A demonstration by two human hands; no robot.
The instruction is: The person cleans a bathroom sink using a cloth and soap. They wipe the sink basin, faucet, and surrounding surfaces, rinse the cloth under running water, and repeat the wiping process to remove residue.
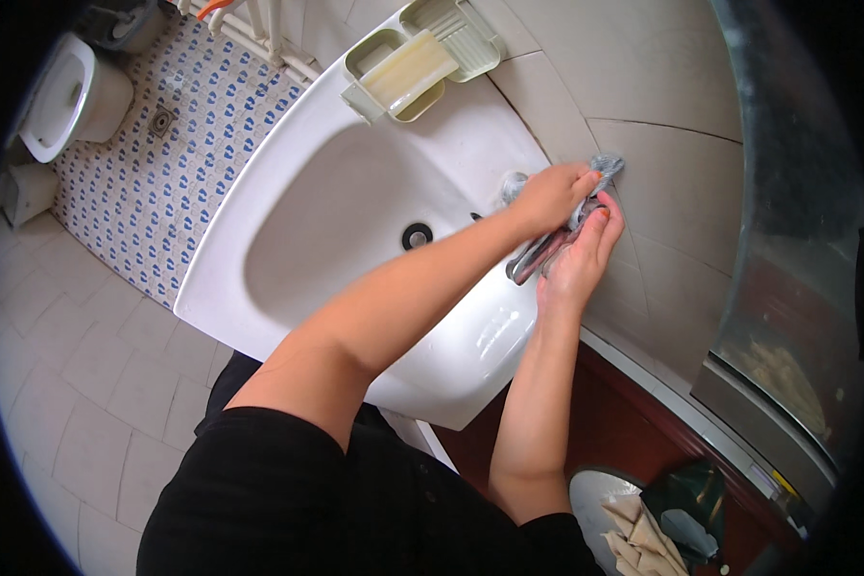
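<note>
My left hand [556, 194] reaches over the white washbasin [468, 345] to its faucet [536, 258], a shiny metal one at the wall side. Bunched in that hand is a grey scrubbing cloth [607, 170], pressed against the faucet's back end; more grey material shows on the hand's other side. From the right, my right hand [583, 248] wraps around the faucet body, its thumb on top. The spout points over the bowl, towards the drain [417, 236]. Part of the faucet is hidden under my fingers.
On the basin's far corner, a pale yellow bar [410, 70] lies across a green soap box [468, 43]. A mirror [785, 237] hangs at the right. Lower right, a round white container [594, 489] holds beige cloth [637, 536]. A white toilet [75, 101] stands at the upper left.
</note>
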